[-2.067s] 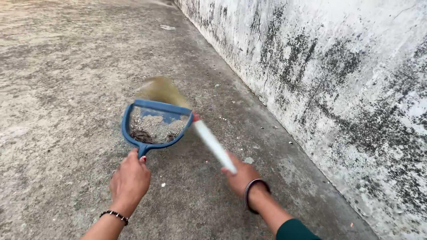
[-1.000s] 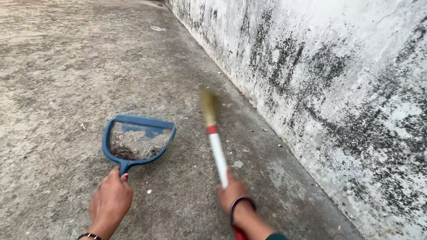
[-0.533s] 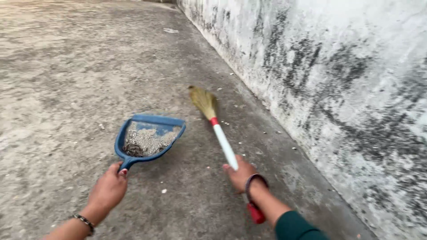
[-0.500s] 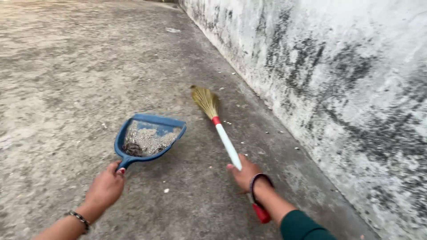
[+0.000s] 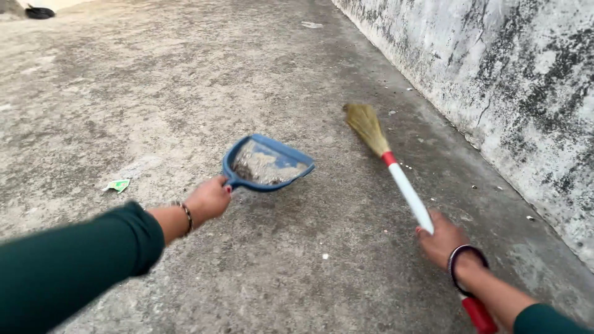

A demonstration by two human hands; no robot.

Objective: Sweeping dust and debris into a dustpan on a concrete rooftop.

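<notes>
two tools in my grip: my left hand is curled tight on the short handle of the blue dustpan, stiff, light plastic with grey grit just past my fingertips. my right hand wraps the broom mid-stick; its soft straw head flexes well ahead.

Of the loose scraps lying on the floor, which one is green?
The small crumpled wrapper left of the blue dustpan, beyond the left hand. The other bits, near the wall, are pale specks.
</notes>
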